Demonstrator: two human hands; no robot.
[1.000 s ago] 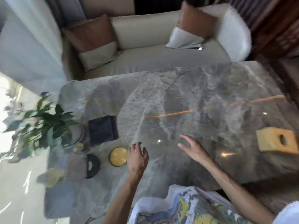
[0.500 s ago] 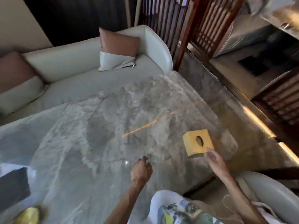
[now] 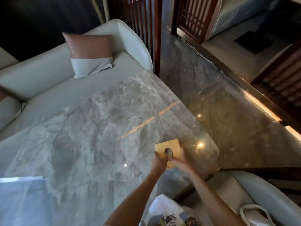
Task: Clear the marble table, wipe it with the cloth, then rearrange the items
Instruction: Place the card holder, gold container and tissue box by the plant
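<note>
A yellow wooden box (image 3: 173, 144) with an oval hole in its top sits on the grey marble table (image 3: 97, 128), close to the table's near right corner. My left hand (image 3: 159, 162) presses against the box's near left side. My right hand (image 3: 181, 159) clasps its right side, fingers along the edge. The box is held between both hands and rests on the marble. The cloth and the other table items are outside the view.
A pale sofa (image 3: 48, 82) with a brown-and-grey cushion (image 3: 91, 53) runs along the table's far side. A dark wooden screen (image 3: 141, 30) stands past the far corner. Polished stone floor (image 3: 228, 119) lies to the right. A pale chair (image 3: 260, 193) holding a white bag (image 3: 254, 214) sits at lower right.
The view has swung right, so the plant, the dark cloth and the yellow round item have left the frame. Both hands have moved right and closed around the yellow box.
</note>
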